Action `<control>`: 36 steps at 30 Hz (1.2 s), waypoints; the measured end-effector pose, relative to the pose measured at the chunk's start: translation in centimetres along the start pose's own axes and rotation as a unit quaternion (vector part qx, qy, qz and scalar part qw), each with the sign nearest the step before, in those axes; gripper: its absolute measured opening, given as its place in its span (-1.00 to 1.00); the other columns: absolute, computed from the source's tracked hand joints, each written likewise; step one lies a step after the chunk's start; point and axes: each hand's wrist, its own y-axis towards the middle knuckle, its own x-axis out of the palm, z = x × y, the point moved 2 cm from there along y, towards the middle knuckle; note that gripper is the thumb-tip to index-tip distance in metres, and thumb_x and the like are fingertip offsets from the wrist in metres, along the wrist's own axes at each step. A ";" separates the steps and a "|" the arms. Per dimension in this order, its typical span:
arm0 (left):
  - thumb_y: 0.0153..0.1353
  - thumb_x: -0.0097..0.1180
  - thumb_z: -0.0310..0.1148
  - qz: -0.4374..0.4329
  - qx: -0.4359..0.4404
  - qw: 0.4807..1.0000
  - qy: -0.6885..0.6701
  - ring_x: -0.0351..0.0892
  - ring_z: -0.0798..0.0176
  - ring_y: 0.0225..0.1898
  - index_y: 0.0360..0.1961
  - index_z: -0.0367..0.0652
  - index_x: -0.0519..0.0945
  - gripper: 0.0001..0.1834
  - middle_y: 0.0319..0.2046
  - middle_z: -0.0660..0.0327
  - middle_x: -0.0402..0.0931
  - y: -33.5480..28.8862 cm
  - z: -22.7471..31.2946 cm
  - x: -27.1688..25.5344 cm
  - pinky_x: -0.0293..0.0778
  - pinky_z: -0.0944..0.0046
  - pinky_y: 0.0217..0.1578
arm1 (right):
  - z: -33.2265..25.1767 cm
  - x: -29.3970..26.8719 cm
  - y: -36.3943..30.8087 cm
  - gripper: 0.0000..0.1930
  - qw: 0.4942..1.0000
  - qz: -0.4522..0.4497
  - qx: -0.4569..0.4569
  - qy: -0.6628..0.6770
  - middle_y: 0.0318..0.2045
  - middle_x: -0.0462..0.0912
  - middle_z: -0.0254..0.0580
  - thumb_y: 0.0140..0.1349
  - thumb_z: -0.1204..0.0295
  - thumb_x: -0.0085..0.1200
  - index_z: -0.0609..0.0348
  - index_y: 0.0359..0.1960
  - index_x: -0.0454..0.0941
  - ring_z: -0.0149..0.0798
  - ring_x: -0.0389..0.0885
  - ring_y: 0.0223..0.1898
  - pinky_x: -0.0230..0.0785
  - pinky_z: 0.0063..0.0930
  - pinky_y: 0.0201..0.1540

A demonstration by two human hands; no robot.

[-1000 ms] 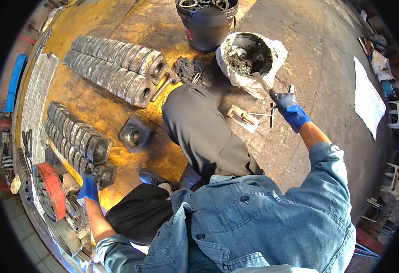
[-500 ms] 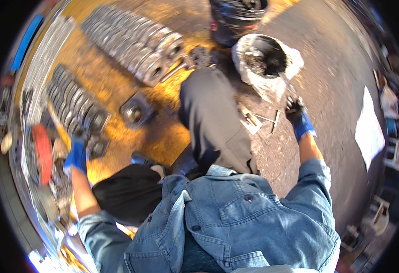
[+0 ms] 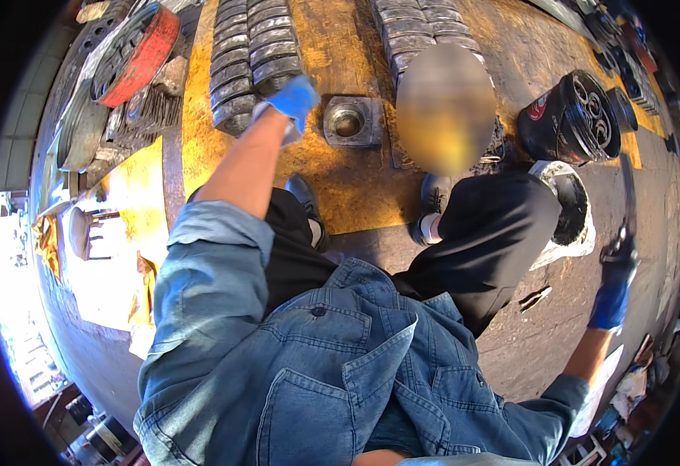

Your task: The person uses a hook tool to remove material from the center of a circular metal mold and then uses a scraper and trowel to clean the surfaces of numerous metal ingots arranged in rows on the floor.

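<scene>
My left hand [image 3: 292,107], in a blue-cuffed glove, reaches over the near end of a double row of dark, rounded metal blocks [image 3: 251,58]; its fingers are hidden. Just right of it, a square metal block with a round centre hole [image 3: 348,123] lies on the yellow-stained floor. Far out to the right, my right hand [image 3: 618,268], in a dark glove with a blue cuff, is closed around the lower end of a long, dark, narrow tool [image 3: 628,190]. That tool points away from me; its exact kind is unclear. Beside it stands a white-lined bucket [image 3: 581,186] with dark contents.
A black bucket [image 3: 546,124] holding metal rings stands beyond the white-lined one. Another double row of blocks [image 3: 421,27] lies ahead, partly behind a blurred oval patch. A red-rimmed round part [image 3: 142,58] is at far left. Small pliers-like tool [image 3: 535,298] lies by my right knee.
My view has turned, shifting the rows and buckets. My left hand has moved to the end of the block row. The long dark tool now shows in my right hand.
</scene>
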 end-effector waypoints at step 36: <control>0.28 -0.08 -0.30 -0.117 -0.353 0.922 -0.106 0.59 0.07 0.07 0.06 0.06 0.59 -0.65 0.04 0.19 0.60 -3.0 8.6 14.0 0.43 0.05 0.09 | 51.0 45.7 27.2 -0.81 0.836 -0.166 0.349 -0.390 -0.57 0.62 -0.17 0.29 0.42 -0.05 0.16 -0.37 0.63 -0.26 0.58 -0.62 0.40 -0.41 -0.58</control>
